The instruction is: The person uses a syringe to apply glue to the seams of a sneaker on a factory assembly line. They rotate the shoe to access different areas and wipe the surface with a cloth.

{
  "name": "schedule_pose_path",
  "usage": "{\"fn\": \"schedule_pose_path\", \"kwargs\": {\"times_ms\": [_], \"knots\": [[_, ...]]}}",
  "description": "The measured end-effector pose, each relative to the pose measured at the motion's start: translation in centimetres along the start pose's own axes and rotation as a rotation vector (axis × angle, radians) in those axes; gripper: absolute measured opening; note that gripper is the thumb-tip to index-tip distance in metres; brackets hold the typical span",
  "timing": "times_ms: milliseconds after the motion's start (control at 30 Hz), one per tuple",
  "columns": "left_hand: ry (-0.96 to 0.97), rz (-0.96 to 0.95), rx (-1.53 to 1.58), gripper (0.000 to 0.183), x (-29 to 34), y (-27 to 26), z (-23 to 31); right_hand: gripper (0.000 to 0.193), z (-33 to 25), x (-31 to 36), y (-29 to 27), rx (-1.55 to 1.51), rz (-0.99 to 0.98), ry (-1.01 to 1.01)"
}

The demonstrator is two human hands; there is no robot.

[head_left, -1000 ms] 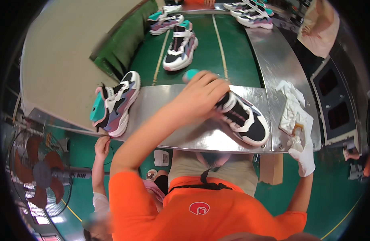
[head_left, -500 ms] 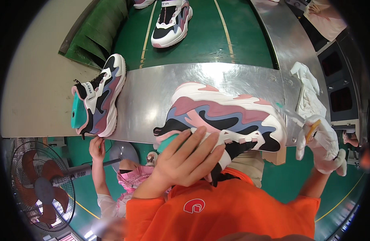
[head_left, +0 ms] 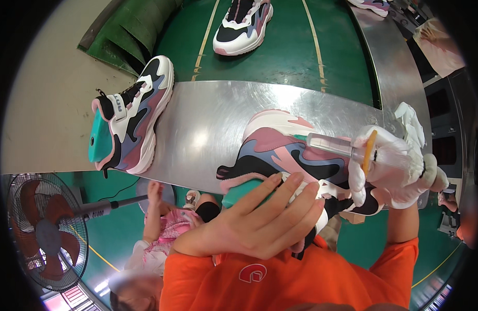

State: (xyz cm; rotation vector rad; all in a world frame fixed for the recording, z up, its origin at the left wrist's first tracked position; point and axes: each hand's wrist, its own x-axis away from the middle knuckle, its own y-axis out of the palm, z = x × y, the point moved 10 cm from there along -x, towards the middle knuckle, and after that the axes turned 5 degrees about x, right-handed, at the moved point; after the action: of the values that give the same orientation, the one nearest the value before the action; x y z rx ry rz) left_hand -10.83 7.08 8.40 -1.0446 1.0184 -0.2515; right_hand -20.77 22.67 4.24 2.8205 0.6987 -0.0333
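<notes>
Bare left hand (head_left: 259, 220) grips a pink sneaker (head_left: 296, 155) off the metal table's near edge (head_left: 208, 129); gloved right hand (head_left: 397, 166) clenches a syringe (head_left: 335, 146).

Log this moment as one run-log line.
left hand: holds sneaker | right hand: gloved, holds syringe at sneaker | second sneaker: on metal table

The held sneaker (head_left: 291, 155) swirls pink, slate blue, black and white over a teal last (head_left: 239, 193). The second sneaker (head_left: 132, 116) shows those same colours. The syringe (head_left: 335, 146) is clear with an orange flange. The glove (head_left: 399, 171) is white, the worktop (head_left: 218, 124) silver, the conveyor belt (head_left: 301, 57) green with yellow lines.
</notes>
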Motion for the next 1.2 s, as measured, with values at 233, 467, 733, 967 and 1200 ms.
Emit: {"fn": "schedule_pose_path", "kwargs": {"times_ms": [233, 467, 733, 967, 1200], "knots": [[0.011, 0.004, -0.008, 0.022, 0.0, 0.5, -0.1, 0.077, 1.1, -0.6, 1.2, 0.020, -0.023, 0.085], [0.001, -0.043, 0.047, 0.024, -0.2, 0.7, -0.2, 0.076, 2.6, 0.2, -0.5, 0.052, 0.059, 0.293], [0.038, -0.034, 0.043, 0.023, -0.2, 0.6, -0.1, 0.088, 1.0, -1.6, 2.5, 0.017, -0.091, 0.358], [0.029, 0.058, 0.005, 0.019, 0.1, 0.5, 0.1, 0.072, 1.4, -1.2, 2.1, -0.105, -0.120, 0.404], [0.010, 0.068, -0.024, 0.017, 0.0, 0.5, 0.2, 0.037, 0.7, -1.4, 2.2, -0.183, -0.129, 0.436]]}}
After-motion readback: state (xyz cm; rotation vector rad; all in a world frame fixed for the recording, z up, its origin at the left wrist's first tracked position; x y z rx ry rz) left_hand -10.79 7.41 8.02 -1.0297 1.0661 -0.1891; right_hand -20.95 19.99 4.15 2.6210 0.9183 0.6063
